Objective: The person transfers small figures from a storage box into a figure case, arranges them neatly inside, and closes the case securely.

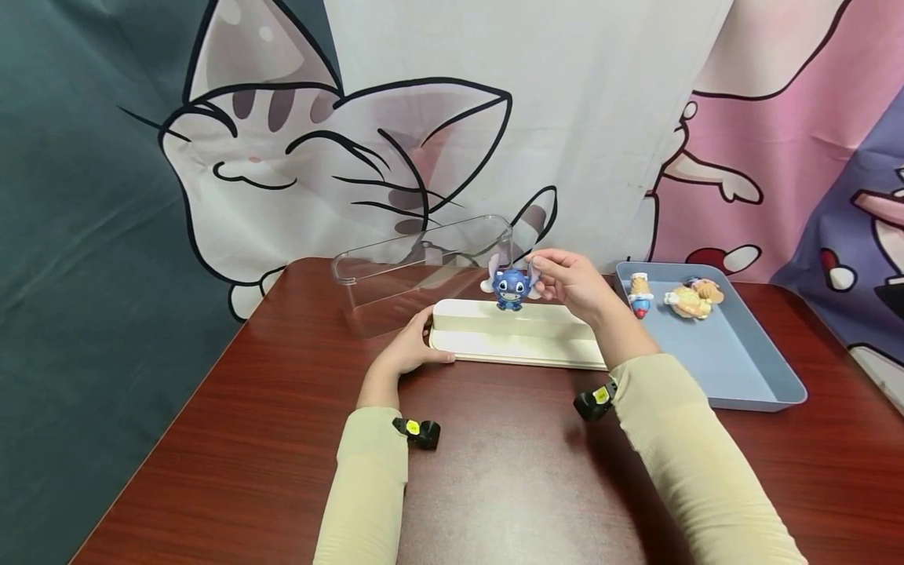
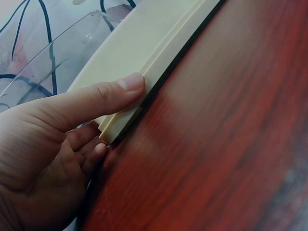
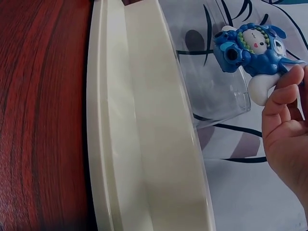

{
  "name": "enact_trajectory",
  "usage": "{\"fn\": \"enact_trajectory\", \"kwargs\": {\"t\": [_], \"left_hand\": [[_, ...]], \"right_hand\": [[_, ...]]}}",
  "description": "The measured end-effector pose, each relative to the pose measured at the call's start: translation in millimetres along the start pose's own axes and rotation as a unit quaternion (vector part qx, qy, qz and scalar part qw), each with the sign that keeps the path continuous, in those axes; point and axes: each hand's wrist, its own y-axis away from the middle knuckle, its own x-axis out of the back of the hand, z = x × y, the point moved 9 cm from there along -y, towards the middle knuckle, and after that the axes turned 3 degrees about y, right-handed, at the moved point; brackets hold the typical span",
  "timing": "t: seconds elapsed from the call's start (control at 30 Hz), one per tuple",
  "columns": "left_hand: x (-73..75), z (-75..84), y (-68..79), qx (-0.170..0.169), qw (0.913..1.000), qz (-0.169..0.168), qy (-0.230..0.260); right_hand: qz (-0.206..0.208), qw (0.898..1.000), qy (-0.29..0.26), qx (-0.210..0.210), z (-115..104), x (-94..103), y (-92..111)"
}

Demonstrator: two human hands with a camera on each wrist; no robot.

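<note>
Head view showed us a blue figurine [image 1: 510, 289] upright and aloft, face toward us, at the back of a cream two-step stand [image 1: 512, 343]. The right hand [image 1: 575, 286] was the nearer: its thumb and fingers made a narrow pinch on one ear, so the figurine lay just left of those fingertips. It lay beyond the left hand [image 1: 413, 345] and to its right. We saw the stand's long axis run from left to right, the figurine near mid-length. Right wrist view showed us its base apart from the stand; whether it hung directly above the upper step or slightly behind, we could not tell.

Left wrist view gave us the other grip: thumb across the stand's front lip, fingers curled round its left end.

We counted two hands, both occupied, one stand, one held figurine and one clear cover [image 1: 395, 290], behind the stand and toward its left. One blue-grey tray [image 1: 734, 361] sat at the right on the table [image 1: 247, 471]. In it we counted one small figure [image 1: 639, 296] by itself and, right of it, an overlapping cluster [image 1: 692, 298], apparently of two or more; its exact number we could not make out.
</note>
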Motion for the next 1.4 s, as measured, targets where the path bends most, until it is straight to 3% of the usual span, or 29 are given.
{"fn": "enact_trajectory", "kwargs": {"t": [0.5,0.87,1.4], "left_hand": [[0.1,-1.2,-1.4,-0.002,0.9999,-0.003,-0.010],[0.3,-0.1,-1.1,-0.007,1.0000,0.001,-0.004],[0.1,0.2,-1.2,-0.011,0.9999,0.001,0.009]], "right_hand": [[0.005,1.000,-0.006,-0.014,12,-12.8,-5],[-0.012,1.000,-0.007,0.000,16,-25.4,-10],[-0.027,0.999,0.016,-0.026,39,-44.6,-16]]}}
